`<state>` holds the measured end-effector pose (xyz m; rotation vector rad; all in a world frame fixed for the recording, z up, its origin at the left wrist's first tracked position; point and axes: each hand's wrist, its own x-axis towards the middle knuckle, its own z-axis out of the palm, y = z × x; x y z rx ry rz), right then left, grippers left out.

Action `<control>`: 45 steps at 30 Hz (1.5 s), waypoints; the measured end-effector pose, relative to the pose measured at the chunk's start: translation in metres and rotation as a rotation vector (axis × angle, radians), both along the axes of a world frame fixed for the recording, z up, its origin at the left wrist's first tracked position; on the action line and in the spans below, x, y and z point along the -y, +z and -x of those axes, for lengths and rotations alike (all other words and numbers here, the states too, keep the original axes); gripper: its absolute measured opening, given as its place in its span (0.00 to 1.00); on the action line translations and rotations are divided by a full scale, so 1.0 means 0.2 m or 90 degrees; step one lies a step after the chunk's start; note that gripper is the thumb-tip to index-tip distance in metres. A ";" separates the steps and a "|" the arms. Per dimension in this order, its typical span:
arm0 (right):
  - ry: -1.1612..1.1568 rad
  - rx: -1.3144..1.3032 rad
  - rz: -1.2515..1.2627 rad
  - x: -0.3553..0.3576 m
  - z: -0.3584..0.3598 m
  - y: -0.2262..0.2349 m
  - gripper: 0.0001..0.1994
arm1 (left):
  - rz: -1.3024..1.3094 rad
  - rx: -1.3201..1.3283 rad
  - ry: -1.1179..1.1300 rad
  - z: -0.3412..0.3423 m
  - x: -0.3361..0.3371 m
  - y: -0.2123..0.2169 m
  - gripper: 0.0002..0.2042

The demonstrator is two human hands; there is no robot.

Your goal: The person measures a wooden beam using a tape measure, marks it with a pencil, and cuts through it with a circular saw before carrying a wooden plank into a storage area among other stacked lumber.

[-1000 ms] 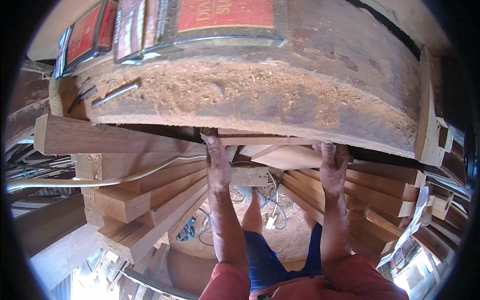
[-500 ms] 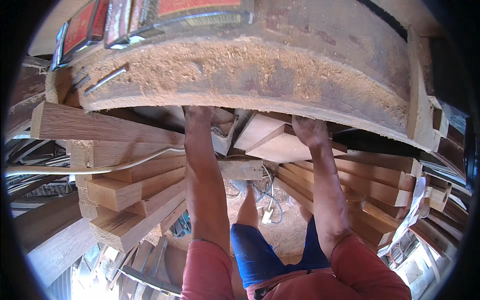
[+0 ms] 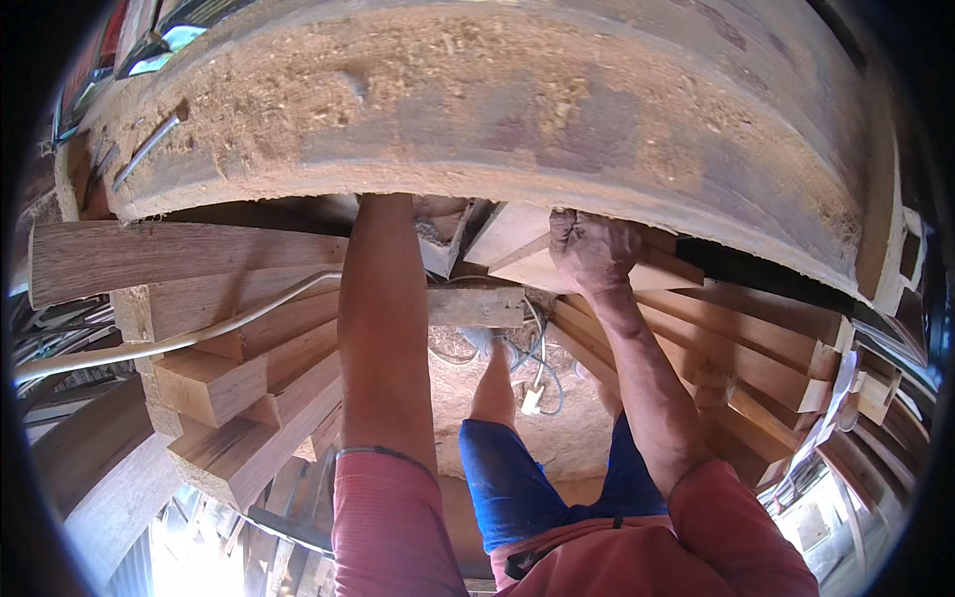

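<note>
My left forearm reaches in under the front edge of a sawdust-covered wooden workbench, and the bench top hides the hand. Just below that edge, my right hand is closed, its fingers curled in front of pale boards under the bench. Whatever those fingers grip, if anything, I cannot make out. Between my arms, an open box-like wooden part shows under the bench, beside the left forearm.
Stacked timber beams stick out toward me on the left, with a pale cable across them. More beams lie on the right. A metal rod rests on the bench top. A white plug lies on the dusty floor.
My left arm has gone further under the bench, hiding its wrist. My right hand has come slightly out and left, showing more of its closed fingers. The view has shifted closer to the bench.
</note>
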<state>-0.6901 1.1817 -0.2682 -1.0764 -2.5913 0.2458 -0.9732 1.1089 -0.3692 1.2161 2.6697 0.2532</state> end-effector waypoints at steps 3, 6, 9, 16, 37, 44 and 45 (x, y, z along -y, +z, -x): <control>0.010 0.022 -0.026 0.01 -0.01 0.01 0.14 | -0.002 0.004 0.005 0.00 0.00 0.01 0.32; 0.003 0.048 -0.010 0.01 0.01 0.00 0.15 | -0.010 0.006 0.014 0.01 0.02 0.03 0.33; -0.003 0.044 0.002 0.01 0.01 0.01 0.16 | -0.042 0.006 0.033 -0.01 0.06 0.09 0.34; 0.037 0.124 0.130 -0.06 0.01 0.08 0.19 | -0.144 0.042 0.040 -0.53 0.13 0.17 0.37; 0.138 0.388 0.141 -0.32 0.77 -0.14 0.19 | -0.112 0.147 0.164 -0.58 0.11 0.32 0.50; 0.316 0.120 0.108 -0.15 0.89 0.01 0.18 | -0.126 0.072 0.181 -0.60 0.13 0.23 0.53; 0.292 0.175 0.181 -0.10 0.95 0.02 0.17 | -0.075 0.092 0.176 -0.61 0.13 0.23 0.55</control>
